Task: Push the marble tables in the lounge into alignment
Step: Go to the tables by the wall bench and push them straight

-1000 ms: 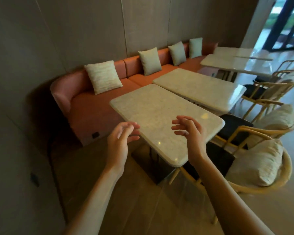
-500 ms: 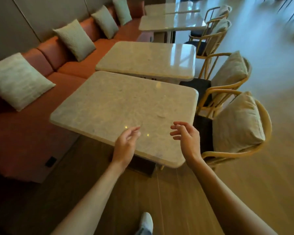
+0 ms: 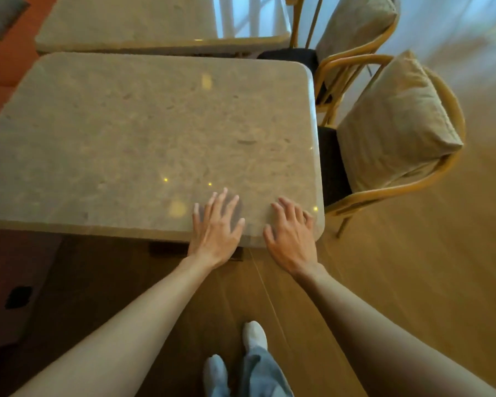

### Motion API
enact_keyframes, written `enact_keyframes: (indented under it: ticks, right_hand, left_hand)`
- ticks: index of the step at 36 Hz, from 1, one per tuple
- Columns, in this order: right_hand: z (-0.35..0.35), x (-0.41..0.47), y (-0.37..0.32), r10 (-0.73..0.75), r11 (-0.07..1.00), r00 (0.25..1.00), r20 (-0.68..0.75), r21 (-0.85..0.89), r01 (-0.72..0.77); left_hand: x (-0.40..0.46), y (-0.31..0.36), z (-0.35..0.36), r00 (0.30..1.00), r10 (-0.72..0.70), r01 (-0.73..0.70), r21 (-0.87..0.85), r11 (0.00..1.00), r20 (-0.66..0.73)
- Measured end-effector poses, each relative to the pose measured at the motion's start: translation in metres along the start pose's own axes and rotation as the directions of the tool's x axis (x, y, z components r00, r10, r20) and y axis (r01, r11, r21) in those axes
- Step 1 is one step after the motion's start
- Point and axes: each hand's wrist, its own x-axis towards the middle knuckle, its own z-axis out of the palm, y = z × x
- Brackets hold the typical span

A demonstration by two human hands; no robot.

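While both my hands, left hand (image 3: 216, 227) and right hand (image 3: 291, 233), lie flat with spread fingers on the near table (image 3: 143, 138) at its right corner, its long axis runs sideways before me, the far table (image 3: 143, 21) lying just beyond.

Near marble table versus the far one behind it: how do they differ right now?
Both hands, left hand and right hand, lie flat on the near table; the far table is untouched. The far table mirrors bright window light; the near shows small spots. Both share beige marble tops.
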Motion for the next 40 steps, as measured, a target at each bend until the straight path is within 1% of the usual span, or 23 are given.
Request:
enact_keyframes:
  ticks: [4,7,10,12,19,24,31,36,40]
  right_hand:
    - [0.014,0.013,-0.003,-0.010,0.996,0.998,-0.065,-0.084,0.004]
    - [0.026,0.023,-0.007,0.015,0.990,0.995,-0.102,-0.139,-0.029]
    - [0.036,0.024,-0.007,0.007,0.985,0.982,-0.189,-0.169,-0.039]
    - [0.039,0.023,-0.006,-0.006,0.979,0.972,-0.233,-0.197,-0.042]
    - [0.046,0.028,-0.003,-0.040,0.968,0.957,-0.286,-0.249,-0.034]
    - [0.042,0.028,-0.008,-0.041,0.956,0.967,-0.250,-0.293,-0.035]
    - [0.041,0.032,-0.004,-0.051,0.959,0.962,-0.268,-0.281,-0.027]
    - [0.035,0.050,0.011,-0.064,0.960,0.966,-0.252,-0.280,-0.009]
    - [0.032,0.065,0.024,-0.073,0.965,0.959,-0.273,-0.263,-0.001]
  left_hand:
    - [0.012,-0.011,0.021,0.996,0.067,-0.061,0.113,0.992,-0.050]
    - [0.018,-0.017,0.030,0.982,0.131,-0.094,0.247,0.964,-0.139]
    - [0.024,-0.019,0.034,0.956,0.189,-0.111,0.320,0.941,-0.224]
    - [0.029,-0.019,0.036,0.947,0.209,-0.115,0.347,0.931,-0.244]
    - [0.035,-0.027,0.047,0.903,0.291,-0.177,0.343,0.923,-0.318]
    - [0.032,-0.024,0.040,0.916,0.273,-0.158,0.362,0.919,-0.293]
    - [0.035,-0.018,0.037,0.925,0.254,-0.137,0.377,0.916,-0.282]
    - [0.049,-0.005,0.038,0.929,0.232,-0.112,0.378,0.919,-0.288]
    - [0.061,0.007,0.041,0.933,0.212,-0.094,0.369,0.925,-0.292]
